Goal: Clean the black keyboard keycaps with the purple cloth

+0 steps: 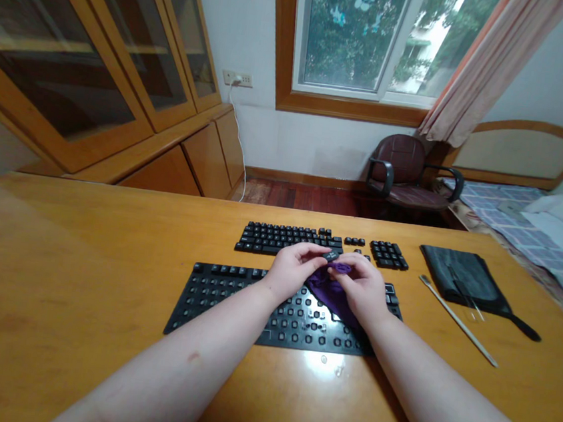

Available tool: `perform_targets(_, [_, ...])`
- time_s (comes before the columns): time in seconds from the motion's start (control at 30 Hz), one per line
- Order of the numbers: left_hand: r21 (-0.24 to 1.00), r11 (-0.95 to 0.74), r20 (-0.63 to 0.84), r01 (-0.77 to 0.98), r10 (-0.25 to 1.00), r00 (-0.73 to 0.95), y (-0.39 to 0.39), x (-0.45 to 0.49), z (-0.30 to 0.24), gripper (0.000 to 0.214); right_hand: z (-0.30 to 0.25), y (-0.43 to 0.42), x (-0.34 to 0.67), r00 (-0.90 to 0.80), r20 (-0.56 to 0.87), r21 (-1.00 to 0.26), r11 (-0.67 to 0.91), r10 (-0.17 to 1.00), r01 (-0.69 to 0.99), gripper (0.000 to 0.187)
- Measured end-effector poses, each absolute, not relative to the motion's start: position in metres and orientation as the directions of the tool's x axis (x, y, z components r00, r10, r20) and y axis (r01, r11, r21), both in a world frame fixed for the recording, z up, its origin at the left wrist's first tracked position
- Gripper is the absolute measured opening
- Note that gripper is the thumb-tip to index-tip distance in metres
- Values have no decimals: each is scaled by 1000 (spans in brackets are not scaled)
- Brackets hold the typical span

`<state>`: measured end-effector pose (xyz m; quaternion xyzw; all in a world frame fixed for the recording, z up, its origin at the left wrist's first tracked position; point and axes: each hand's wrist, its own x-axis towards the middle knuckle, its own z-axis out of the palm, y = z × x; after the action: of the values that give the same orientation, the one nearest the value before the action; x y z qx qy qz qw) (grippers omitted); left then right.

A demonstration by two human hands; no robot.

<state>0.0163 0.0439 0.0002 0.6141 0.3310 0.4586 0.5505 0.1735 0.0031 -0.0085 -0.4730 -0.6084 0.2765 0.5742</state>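
Between the thumb and fingers of my left hand (295,271) is a small black keycap (330,255). My right hand (362,288) pinches a purple cloth (327,296) close beside the keycap; part of the cloth hangs down. Both hands are over a black keyboard base (232,300) whose keycaps are mostly off, with bare switches showing. A few keys remain along its top row. Behind it, loose black keycaps (279,237) lie in keyboard order on the desk, with the number-pad keycaps (388,254) at the right end.
On the right of the wooden desk (79,270) lie a black pouch (470,274), a wire puller (475,310) on it, and a thin brush (458,321). Beyond the desk stand a brown armchair (401,166), a bed (532,217) and a glass-doored cabinet (135,115).
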Motion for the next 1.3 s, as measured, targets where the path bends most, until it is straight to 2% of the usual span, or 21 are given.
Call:
perform_targets(0.13, [987,-138,160,-82,890,427,43,16,1,25,-11,3,169,216,309,-951,300,926,71,27])
perform_targets(0.23, [980,-195,186,-27,870,456,42,15,3,24,-13,3,168,208,306,-952,293,929,88,35])
perform_targets(0.3, [971,-239,208,7,857,472,42,14,4,23,-13,2,169,171,310,-947,288,935,142,33])
perform_targets(0.43, [958,-285,242,17,843,481,42,13,7,24,-11,1,171,164,371,-915,331,914,230,15])
perform_targets(0.7, [929,-366,311,56,853,420,43,13,7,25,-10,6,178,134,426,-867,361,895,344,15])
perform_targets(0.87, [936,-352,319,-17,827,463,43,13,4,28,-11,5,177,133,454,-854,388,881,347,11])
perform_targets(1.07, [920,-382,319,82,855,408,45,11,1,32,-9,4,177,93,485,-841,434,870,321,14])
perform_targets(1.2, [942,-331,275,55,855,439,48,10,0,35,-10,4,178,77,482,-855,450,873,256,14])
perform_targets(1.3, [948,-316,264,24,830,492,48,9,0,34,-11,5,176,101,422,-901,403,901,161,21])
